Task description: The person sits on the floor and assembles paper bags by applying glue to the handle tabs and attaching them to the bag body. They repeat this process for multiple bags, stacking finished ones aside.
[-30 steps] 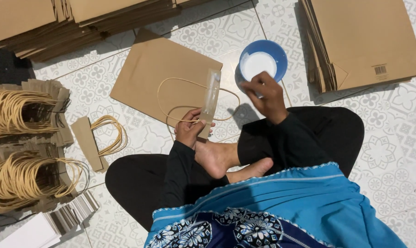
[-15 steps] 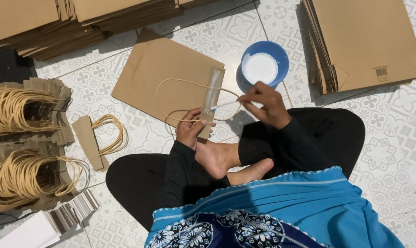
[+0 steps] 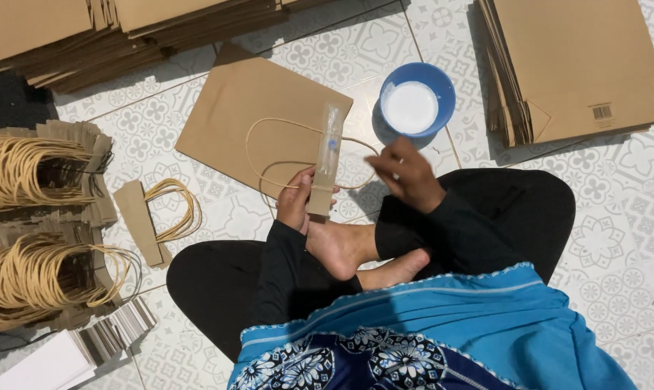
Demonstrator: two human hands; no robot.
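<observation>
Fingers (image 3: 298, 193) of your left hand (image 3: 296, 206) pinch the cardboard strip (image 3: 324, 165) with its twine handle (image 3: 269, 148) upright for gluing, while your right hand (image 3: 411, 175), fingers loosely curled, hovers between it and the blue glue bowl (image 3: 437, 85) just beyond.
</observation>
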